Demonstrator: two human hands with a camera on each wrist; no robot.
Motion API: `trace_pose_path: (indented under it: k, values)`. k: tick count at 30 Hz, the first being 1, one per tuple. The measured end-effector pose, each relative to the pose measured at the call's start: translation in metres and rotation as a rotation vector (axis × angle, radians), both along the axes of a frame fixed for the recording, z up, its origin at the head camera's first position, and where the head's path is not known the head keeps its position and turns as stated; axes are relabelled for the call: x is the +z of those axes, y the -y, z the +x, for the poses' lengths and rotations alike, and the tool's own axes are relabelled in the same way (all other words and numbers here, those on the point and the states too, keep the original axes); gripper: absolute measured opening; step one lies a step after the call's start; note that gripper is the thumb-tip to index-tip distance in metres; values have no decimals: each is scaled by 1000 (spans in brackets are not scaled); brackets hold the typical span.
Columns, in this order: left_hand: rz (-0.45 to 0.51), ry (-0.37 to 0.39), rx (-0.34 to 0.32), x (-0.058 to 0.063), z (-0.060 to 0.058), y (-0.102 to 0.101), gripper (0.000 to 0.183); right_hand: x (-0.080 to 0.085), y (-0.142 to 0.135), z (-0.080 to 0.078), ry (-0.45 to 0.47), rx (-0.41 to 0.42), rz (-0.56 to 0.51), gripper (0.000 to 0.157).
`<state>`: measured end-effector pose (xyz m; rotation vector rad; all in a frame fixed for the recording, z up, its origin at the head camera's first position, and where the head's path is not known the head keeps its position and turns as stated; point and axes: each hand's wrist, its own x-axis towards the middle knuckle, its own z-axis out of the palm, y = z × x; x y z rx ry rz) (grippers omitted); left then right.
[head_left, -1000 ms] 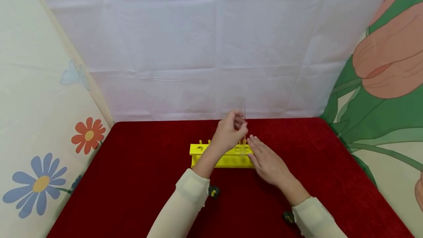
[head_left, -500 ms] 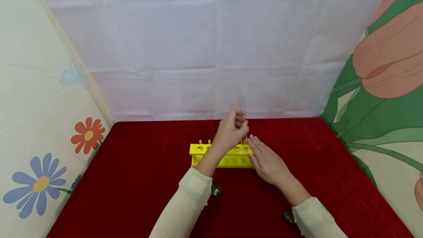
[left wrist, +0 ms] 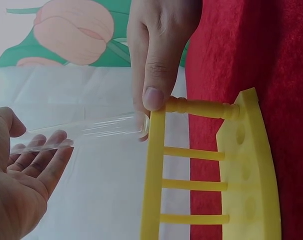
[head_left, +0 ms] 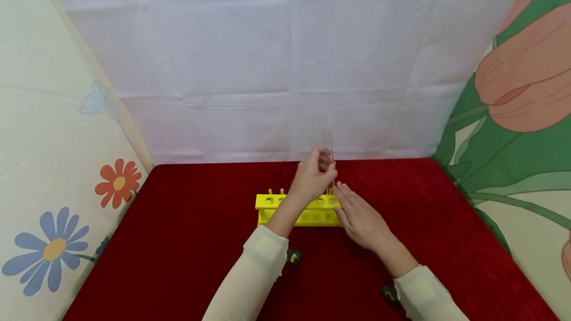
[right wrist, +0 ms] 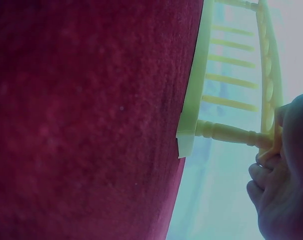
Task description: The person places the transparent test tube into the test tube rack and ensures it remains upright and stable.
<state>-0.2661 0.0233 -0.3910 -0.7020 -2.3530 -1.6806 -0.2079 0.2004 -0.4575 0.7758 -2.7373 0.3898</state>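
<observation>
A clear test tube (left wrist: 109,127) is held between the thumb and fingers of my left hand (head_left: 314,175). Its upper part rises above that hand in the head view. In the left wrist view, the tube's rounded end is right at the top plate of a yellow test tube rack (head_left: 299,217), near the rack's right end. Whether it touches the plate is hard to tell. My right hand (head_left: 363,219) holds that right end of the rack, its thumb (left wrist: 154,97) at the top plate and its other fingers on the far side.
The rack stands on a red cloth-covered table (head_left: 187,241), with round holes along its top and upright yellow pegs behind. A white sheet (head_left: 223,63) hangs behind the table. Flower-patterned panels (head_left: 526,152) flank both sides. Dark wrist devices (head_left: 293,256) sit below the sleeves.
My left hand and the test tube have shifted slightly right, toward the rack's right end. My right hand and the rack stay nearly in place.
</observation>
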Motion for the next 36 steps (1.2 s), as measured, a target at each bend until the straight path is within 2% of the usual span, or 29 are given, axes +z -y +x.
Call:
trace_pose_path:
  k: [10,19,36]
  values:
    - [2,18,-11,-2,-1,-5,32,2,0,1,18,5,7,54]
    - [5,-6,-37,-5,-1,-7,32,2,1,1,18,12,13,54]
    - [-47,-28,-51,-4,0,-7,31,1,-1,0,6,13,16,53]
